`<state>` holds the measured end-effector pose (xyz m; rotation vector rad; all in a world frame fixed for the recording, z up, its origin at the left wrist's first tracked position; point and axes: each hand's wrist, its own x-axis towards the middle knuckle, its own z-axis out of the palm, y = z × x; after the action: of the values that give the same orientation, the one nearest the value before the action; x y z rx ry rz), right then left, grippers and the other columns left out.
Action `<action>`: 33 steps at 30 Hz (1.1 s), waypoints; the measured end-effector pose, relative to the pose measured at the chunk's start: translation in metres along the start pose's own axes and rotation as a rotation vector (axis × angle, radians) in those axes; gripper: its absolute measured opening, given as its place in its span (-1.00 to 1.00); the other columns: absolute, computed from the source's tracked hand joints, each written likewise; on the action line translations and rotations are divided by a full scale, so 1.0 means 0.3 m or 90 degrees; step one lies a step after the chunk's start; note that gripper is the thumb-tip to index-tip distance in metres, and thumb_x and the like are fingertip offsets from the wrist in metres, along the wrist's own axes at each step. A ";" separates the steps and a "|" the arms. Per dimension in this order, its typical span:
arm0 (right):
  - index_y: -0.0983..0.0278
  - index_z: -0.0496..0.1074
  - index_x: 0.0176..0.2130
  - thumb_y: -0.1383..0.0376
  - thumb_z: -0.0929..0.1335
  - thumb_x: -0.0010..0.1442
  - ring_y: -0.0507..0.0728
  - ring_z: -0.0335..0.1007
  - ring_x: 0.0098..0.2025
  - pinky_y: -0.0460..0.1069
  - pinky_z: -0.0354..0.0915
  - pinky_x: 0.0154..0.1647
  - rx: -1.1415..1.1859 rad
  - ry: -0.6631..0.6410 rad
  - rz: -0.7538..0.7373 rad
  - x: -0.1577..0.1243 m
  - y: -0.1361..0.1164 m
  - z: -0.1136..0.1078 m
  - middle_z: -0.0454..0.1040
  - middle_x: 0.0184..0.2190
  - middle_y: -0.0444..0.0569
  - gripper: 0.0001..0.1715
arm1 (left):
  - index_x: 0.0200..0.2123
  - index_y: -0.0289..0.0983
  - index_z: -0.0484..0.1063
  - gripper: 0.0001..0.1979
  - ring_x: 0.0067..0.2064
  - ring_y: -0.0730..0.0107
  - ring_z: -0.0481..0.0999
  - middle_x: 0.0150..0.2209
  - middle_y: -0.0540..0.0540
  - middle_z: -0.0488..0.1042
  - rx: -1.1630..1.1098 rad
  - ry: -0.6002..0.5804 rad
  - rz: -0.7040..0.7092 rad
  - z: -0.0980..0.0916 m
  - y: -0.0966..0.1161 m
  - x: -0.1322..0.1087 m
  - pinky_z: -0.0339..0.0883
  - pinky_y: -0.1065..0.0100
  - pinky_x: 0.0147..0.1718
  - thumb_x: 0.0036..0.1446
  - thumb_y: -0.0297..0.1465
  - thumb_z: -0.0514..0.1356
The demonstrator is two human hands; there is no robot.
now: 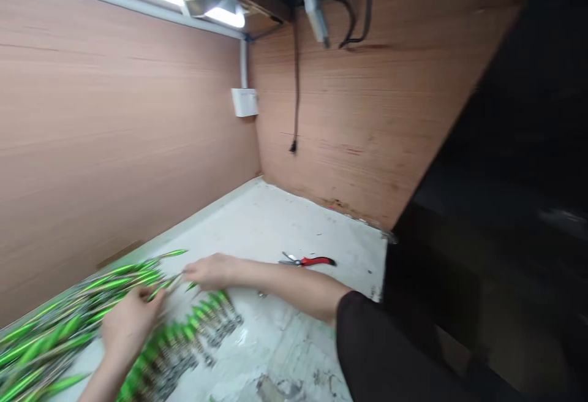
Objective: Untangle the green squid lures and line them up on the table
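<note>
Two spreads are lying on the white table (pixel 294 230), lower left of frame: a heap of glossy green pieces (pixel 46 328) and a neater row (pixel 197 325). Left hand (pixel 126 322) and right hand (pixel 211 270) are meeting between them; blur is hiding whether either grip is closed. The right forearm (pixel 294 288), crossing low, is risking dragging the row askew or bumping the red-handled pliers (pixel 307 261).

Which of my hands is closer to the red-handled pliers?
Right. The right hand sits just left of the red-handled pliers, at the green pieces; the left hand is farther left and nearer the camera.
</note>
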<state>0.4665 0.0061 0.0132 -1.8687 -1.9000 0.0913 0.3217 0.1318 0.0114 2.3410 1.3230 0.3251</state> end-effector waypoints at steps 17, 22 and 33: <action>0.30 0.30 -0.40 0.11 0.51 -0.27 0.02 0.38 -0.50 -0.06 0.32 -0.42 0.790 0.232 0.354 -0.078 0.017 -0.038 0.50 -0.48 -0.06 -0.50 | -0.43 -0.30 0.36 -0.61 -0.50 0.46 0.38 -0.49 0.01 0.39 -0.642 0.035 -0.014 -0.040 -0.043 -0.031 0.38 0.30 -0.36 -0.33 -0.22 0.37; 0.29 0.32 -0.37 0.13 0.55 -0.27 0.02 0.40 -0.47 -0.05 0.34 -0.38 0.886 0.205 0.348 -0.104 -0.057 -0.083 0.50 -0.47 -0.07 -0.48 | -0.29 -0.35 0.38 -0.58 -0.41 0.45 0.45 -0.40 -0.05 0.43 -0.732 -0.076 -0.020 -0.104 -0.002 -0.088 0.43 0.29 -0.29 -0.20 -0.24 0.36; 0.32 0.45 -0.32 0.27 0.53 -0.08 -0.01 0.37 -0.44 -0.07 0.33 -0.35 1.015 0.070 0.265 -0.193 -0.223 -0.170 0.47 -0.43 -0.09 -0.69 | -0.32 -0.35 0.43 -0.56 -0.44 0.54 0.40 -0.43 -0.01 0.42 -0.848 -0.295 0.036 -0.191 0.090 -0.328 0.39 0.41 -0.38 -0.24 -0.23 0.45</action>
<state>0.4213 -0.0681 0.0668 -0.9565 -0.6945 1.1823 0.2680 0.0498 0.0753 1.1860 0.4839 0.4473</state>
